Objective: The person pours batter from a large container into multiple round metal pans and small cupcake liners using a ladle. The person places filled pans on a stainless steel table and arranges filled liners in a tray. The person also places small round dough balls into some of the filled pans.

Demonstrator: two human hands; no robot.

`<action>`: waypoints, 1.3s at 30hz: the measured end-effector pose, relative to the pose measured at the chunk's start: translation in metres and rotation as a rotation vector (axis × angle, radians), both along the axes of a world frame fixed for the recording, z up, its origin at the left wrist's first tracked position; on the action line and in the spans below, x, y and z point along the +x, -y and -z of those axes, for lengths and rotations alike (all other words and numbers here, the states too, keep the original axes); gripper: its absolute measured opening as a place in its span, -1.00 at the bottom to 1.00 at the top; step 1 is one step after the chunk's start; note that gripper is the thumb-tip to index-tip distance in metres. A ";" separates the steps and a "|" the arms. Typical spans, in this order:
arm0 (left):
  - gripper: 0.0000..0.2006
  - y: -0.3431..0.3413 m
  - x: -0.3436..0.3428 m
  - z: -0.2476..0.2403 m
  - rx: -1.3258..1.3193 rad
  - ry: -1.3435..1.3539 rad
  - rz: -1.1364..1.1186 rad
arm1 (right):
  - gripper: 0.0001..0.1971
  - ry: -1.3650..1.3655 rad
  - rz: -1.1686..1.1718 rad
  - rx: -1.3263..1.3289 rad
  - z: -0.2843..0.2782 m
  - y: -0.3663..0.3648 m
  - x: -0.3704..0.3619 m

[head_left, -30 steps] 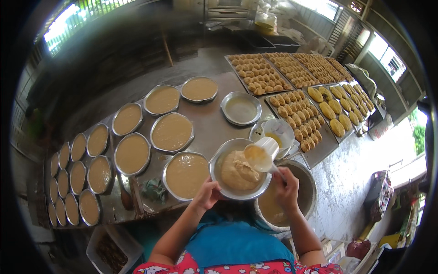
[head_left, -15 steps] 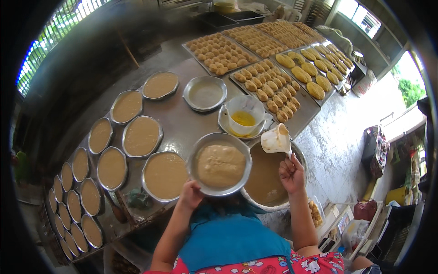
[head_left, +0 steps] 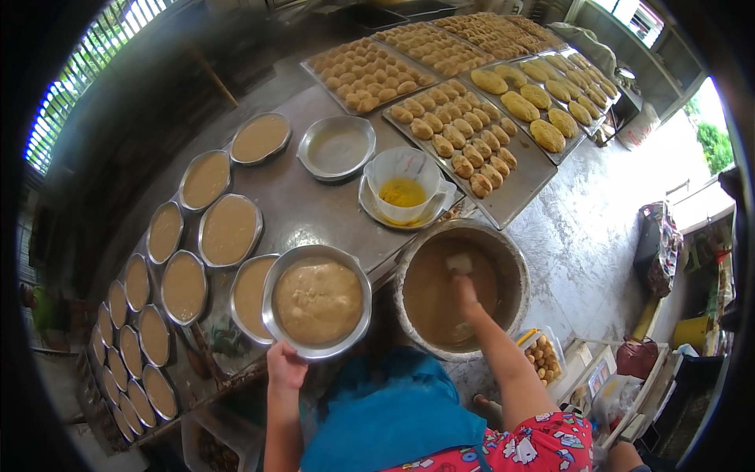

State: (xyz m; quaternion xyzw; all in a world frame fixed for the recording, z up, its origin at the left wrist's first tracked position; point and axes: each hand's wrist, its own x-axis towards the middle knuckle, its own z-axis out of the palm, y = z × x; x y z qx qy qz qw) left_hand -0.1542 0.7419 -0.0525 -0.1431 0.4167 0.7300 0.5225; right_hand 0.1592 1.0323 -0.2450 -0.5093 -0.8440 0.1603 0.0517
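Note:
My left hand grips the near edge of a round metal pan, held up in front of me. Thick tan batter lies mounded in it. Down inside a deep round pot, my right hand holds a white measuring cup by its handle. The cup sits at the surface of the brown batter; its lower part is hard to make out. The held pan partly covers a filled pan on the table behind it.
Several filled pans stand in rows along the table's left. Farther back are an empty metal pan and a clear measuring jug with yellow liquid, standing on another pan. Trays of shaped dough pieces fill the far end. A tub sits right of the pot.
My right hand has lowered the measuring cup from above the pot's rim into the pot. The pan in my left hand has moved left, away from the pot, over a filled pan.

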 end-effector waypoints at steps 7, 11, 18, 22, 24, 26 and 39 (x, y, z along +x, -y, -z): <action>-0.59 0.008 0.013 0.012 0.045 -0.016 0.016 | -0.82 -0.281 -0.241 -0.292 -0.040 0.073 -0.037; -0.55 0.013 0.016 0.017 0.047 -0.071 0.086 | -0.83 -0.686 0.055 -0.817 -0.088 0.065 0.002; -0.53 0.000 0.033 0.017 0.041 -0.029 0.149 | -0.95 -1.303 0.452 -1.418 -0.091 0.055 0.050; -0.49 -0.008 0.041 0.004 0.052 -0.094 0.191 | -0.98 -1.468 0.461 -1.416 -0.117 0.052 0.060; -0.47 -0.010 0.045 -0.002 0.070 -0.043 0.169 | -0.98 -1.497 0.527 -1.334 -0.143 0.050 0.056; -0.46 -0.013 0.047 -0.006 0.058 -0.041 0.170 | -0.94 -1.474 0.660 -1.196 -0.178 0.045 0.052; -0.36 -0.009 0.040 -0.041 0.239 -0.047 0.285 | -0.92 -0.858 -0.251 -0.405 -0.348 0.118 -0.073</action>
